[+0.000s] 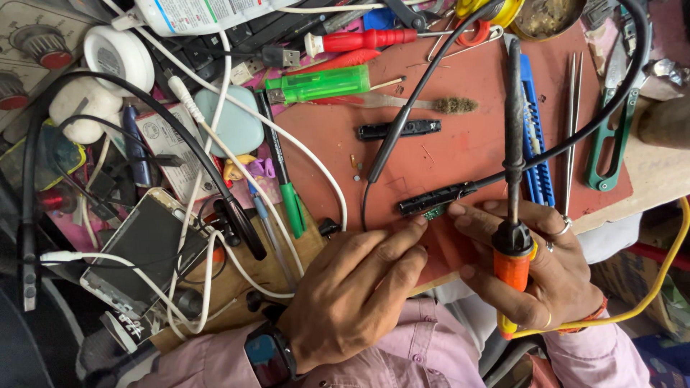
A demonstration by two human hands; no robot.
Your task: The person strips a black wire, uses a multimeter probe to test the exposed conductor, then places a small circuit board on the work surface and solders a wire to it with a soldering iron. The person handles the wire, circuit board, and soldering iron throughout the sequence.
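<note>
Both hands meet at the red mat's [474,144] near edge: the left hand [352,287] presses flat, fingers extended, steadying a small green circuit board [433,213] in its black casing [435,197], while the right hand [546,266] grips the orange-handled soldering iron [513,179], tip pointing away.

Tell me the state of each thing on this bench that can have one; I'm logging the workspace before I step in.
Left hand: flat on the mat, fingertips at the small green board.
Right hand: gripping the soldering iron.
Soldering iron: held, tip pointing away.
Small green board: at the end of the black housing, pinned by fingers.
Black housing: lying opened.
Green lighter: lying flat.
Tweezers: lying, unused.
Phone: lying face up, screen dark.
</note>
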